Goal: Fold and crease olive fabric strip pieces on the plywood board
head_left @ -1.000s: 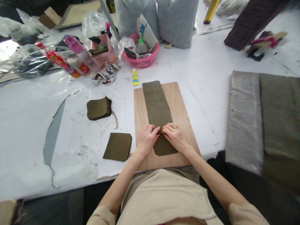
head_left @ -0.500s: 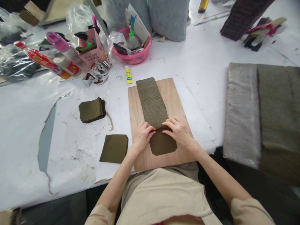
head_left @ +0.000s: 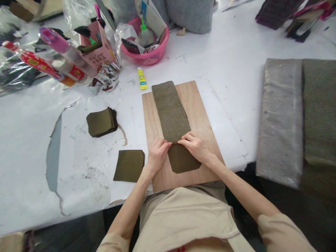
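A wooden board lies at the table's front edge. On it rests a long textured olive strip, with a smooth olive piece at its near end. My left hand pinches the left side of the seam where the two meet. From the right, my right hand pinches the same seam, its fingertips a short gap from the left ones. Left of the board lie a few smooth olive pieces, and farther back is a stack of similar pieces.
A yellow tube lies behind the board. Farther back stand a pink basket, a pink box and bottles. Large folded material lies at the right. The table covering is torn at the left.
The fingers of both hands have closed into pinches at the seam, and my left fingertips sit slightly higher. The camera view has shifted a little.
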`<state>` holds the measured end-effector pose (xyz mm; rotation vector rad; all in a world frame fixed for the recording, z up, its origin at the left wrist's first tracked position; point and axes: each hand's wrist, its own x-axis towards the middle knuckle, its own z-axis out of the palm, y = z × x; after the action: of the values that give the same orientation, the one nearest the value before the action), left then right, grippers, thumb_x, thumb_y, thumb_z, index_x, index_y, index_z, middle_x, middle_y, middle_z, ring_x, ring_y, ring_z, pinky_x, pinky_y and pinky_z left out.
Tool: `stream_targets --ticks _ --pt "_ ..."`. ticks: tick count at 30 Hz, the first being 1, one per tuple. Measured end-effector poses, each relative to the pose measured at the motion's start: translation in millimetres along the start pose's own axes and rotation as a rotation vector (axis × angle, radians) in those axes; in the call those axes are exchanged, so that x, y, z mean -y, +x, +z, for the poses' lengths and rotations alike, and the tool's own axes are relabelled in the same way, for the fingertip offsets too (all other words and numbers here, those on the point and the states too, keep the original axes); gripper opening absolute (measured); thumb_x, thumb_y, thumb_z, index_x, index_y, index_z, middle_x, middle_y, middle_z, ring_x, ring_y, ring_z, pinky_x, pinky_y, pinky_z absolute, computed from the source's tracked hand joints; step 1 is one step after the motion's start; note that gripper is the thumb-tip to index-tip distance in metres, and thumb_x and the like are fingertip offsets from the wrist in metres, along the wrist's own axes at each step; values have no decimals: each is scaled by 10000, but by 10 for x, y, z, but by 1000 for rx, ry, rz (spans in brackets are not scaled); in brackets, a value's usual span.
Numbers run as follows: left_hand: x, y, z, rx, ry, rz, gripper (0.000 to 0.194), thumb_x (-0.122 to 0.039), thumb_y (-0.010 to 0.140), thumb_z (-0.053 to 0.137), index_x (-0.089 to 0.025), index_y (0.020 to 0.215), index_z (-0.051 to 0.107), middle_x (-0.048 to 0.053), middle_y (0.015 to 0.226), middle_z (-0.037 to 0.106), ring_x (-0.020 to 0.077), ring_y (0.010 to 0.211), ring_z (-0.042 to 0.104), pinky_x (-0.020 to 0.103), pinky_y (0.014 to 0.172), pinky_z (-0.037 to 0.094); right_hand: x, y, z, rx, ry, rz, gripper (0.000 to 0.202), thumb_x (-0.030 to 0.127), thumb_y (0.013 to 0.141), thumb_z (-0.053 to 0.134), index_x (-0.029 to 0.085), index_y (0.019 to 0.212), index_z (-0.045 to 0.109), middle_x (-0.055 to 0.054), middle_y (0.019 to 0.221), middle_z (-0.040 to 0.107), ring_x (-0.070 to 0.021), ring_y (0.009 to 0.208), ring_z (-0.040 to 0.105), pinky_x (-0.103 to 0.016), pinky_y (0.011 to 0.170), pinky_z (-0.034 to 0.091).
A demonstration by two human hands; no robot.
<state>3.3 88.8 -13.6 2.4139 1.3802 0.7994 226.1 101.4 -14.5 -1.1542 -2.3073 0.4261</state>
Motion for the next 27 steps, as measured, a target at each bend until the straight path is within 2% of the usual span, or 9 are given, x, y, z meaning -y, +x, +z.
stream_targets --ticks 5,9,21,27 --pt "47 -47 5 34 91 123 180 -160 963 484 -157 1037 649 79 934 625 197 897 541 317 753 493 -20 -12 34 -24 -31 -58 221 182 959 511 213 1054 709 -59 954 632 -185 953 520 -331 855 451" --pt "59 -64 3 61 140 167 203 -135 957 483 -142 1095 633 92 980 622 209 941 544 322 779 504 -12 -9 28 -19 -87 -97 217 191 957 520 212 1060 710 -62 950 629 -186 948 512 -328 838 445" --pt "101 -63 -5 91 142 203 245 -139 973 449 -163 1153 612 95 1008 606 208 973 551 340 797 531 -7 -3 35 -32 -107 -110 237 189 969 499 220 1081 705 -57 929 612 -177 935 500 -311 822 418" --pt "125 -57 -22 99 64 176 261 -129 974 427 -172 1151 614 94 1014 606 203 977 550 350 815 530 -23 -16 54 -31 -109 -106 242 181 965 507 247 1098 698 -50 933 604 -179 937 493 -322 833 403"
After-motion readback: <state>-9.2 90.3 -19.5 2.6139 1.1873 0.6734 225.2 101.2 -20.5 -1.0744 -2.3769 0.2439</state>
